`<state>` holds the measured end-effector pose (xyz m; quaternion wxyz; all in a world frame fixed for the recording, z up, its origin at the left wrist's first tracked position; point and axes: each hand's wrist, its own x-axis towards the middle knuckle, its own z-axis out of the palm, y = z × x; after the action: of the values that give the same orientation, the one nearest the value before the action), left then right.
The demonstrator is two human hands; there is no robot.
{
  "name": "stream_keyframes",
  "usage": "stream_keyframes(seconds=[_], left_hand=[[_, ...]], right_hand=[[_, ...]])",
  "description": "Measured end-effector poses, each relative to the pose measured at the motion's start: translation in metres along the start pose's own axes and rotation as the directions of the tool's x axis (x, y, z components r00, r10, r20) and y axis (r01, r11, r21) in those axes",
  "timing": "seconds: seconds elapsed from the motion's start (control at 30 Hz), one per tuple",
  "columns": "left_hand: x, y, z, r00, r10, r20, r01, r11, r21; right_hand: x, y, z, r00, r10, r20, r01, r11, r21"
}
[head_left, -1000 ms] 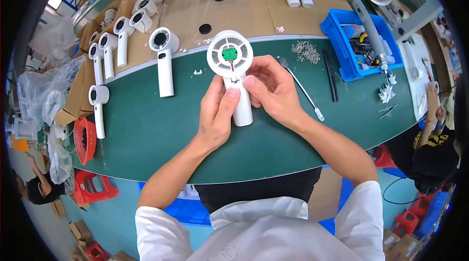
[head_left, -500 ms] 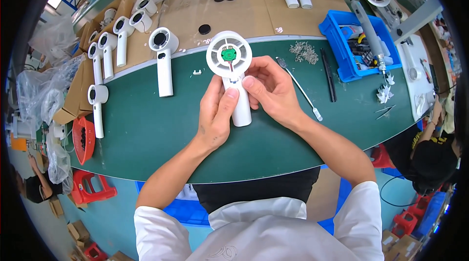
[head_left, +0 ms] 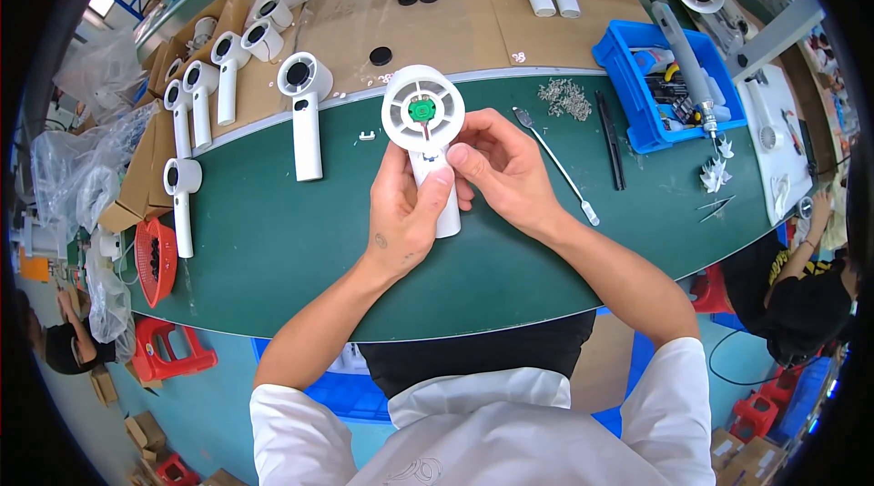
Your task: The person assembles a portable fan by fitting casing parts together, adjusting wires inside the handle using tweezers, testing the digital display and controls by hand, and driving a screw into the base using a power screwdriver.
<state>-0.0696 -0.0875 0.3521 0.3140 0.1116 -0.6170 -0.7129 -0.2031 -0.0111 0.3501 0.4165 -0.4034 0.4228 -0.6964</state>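
A white handheld fan is held over the green tabletop, head up and handle toward me. A round green circuit board shows in the middle of its ring-shaped head, with a thin wire running down to the neck. My left hand is closed around the handle, thumb lying along its front. At the fan's neck, my right hand grips the right side with bent fingers and thumb. A small white plastic piece lies on the table to the left of the fan head.
Several white fans stand at the left, the closest one near my work. Black round caps lie on cardboard behind. To the right are small screws, a white-handled tool, black tweezers and a blue bin beneath an electric screwdriver.
The fan has shifted slightly left and its head has dropped a little toward me. Both hands stay on it, the right thumb moving slightly left.
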Motion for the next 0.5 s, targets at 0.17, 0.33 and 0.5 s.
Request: stream_keyframes(seconds=[0.17, 0.33, 0.5], left_hand=[[0.0002, 0.0023, 0.0007, 0.998, -0.061, -0.028, 0.061, 0.998, -0.005], [-0.0001, 0.0004, 0.0017, 1.000, -0.023, -0.021, 0.023, 0.999, -0.026], [0.0003, 0.0013, 0.0004, 1.000, -0.028, -0.012, 0.028, 0.999, -0.016]], right_hand=[[0.0000, -0.0005, 0.0009, 1.000, 0.019, -0.007, -0.019, 1.000, 0.005], [0.0001, -0.0039, 0.0007, 0.999, 0.047, -0.007, -0.047, 0.999, -0.017], [-0.0008, -0.0029, 0.0004, 0.999, 0.038, -0.012, -0.039, 0.999, -0.029]])
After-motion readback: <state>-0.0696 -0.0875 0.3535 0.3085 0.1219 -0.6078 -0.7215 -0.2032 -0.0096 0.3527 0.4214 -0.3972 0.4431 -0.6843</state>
